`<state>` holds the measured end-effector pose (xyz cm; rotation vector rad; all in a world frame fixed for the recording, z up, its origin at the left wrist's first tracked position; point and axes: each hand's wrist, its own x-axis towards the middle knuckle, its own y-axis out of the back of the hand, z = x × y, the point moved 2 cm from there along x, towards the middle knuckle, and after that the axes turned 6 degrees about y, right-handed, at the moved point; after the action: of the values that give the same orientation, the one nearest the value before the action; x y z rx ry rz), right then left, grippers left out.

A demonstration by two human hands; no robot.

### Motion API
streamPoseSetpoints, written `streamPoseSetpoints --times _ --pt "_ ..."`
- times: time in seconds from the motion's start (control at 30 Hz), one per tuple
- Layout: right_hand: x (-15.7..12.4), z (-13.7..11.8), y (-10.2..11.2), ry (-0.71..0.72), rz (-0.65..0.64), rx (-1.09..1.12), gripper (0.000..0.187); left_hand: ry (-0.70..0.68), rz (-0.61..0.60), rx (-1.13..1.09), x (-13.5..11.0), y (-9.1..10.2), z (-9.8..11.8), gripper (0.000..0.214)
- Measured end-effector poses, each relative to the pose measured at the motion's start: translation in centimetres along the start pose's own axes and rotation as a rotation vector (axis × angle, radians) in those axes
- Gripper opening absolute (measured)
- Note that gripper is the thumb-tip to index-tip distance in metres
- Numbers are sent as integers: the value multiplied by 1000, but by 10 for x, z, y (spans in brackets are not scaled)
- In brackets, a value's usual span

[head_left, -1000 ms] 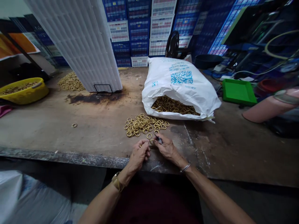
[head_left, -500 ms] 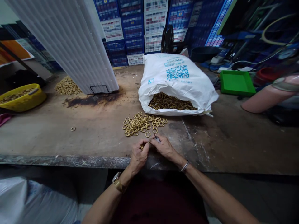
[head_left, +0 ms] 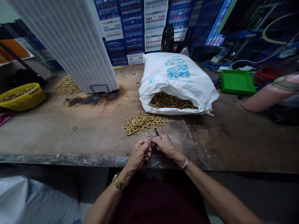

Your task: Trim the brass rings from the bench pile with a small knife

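Observation:
My left hand point(head_left: 139, 153) is closed around several brass-coloured rings, partly hidden by its fingers. One ring point(head_left: 149, 141) shows at its fingertips, close against my right hand point(head_left: 165, 145). That hand is closed on a small knife point(head_left: 157, 133); its dark, narrow blade points up and away from me, and a pale grey part shows between the fingers. Just beyond both hands lies a loose pile of rings point(head_left: 140, 123) on the worn table point(head_left: 100, 137). Behind the pile, a white woven sack point(head_left: 158, 71) lies on its side, its mouth toward me, with many rings inside.
At the left stand a yellow basin point(head_left: 30, 101) of rings and a ring heap point(head_left: 66, 84) beside a tall white corrugated panel point(head_left: 79, 46). A single ring point(head_left: 73, 128) lies apart. A green tray point(head_left: 237, 82) and a pink bottle point(head_left: 268, 95) are at the right; stacked crates point(head_left: 133, 31) stand behind.
My left hand has turned slightly, showing more of its curled fingers and the rings in them. In my right hand, the knife now points more upright, its dark blade more visible.

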<state>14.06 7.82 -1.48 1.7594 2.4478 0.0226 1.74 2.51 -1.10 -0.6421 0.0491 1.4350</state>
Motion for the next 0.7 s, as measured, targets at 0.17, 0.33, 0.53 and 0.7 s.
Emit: streamPoseSetpoints --times 0.17,0.33,0.53,0.7 --pt "-2 2 4 210 10 -301 11 -70 21 2 0 3 0 31" --pt "-11 2 -1 397 -192 -468 13 -137 46 137 0 6 0 32" --pt "-12 0 -3 413 -230 -543 13 -137 107 244 1 9 0 35" --pt "-9 -2 1 367 -285 -713 15 -152 95 277 -6 8 5 35"
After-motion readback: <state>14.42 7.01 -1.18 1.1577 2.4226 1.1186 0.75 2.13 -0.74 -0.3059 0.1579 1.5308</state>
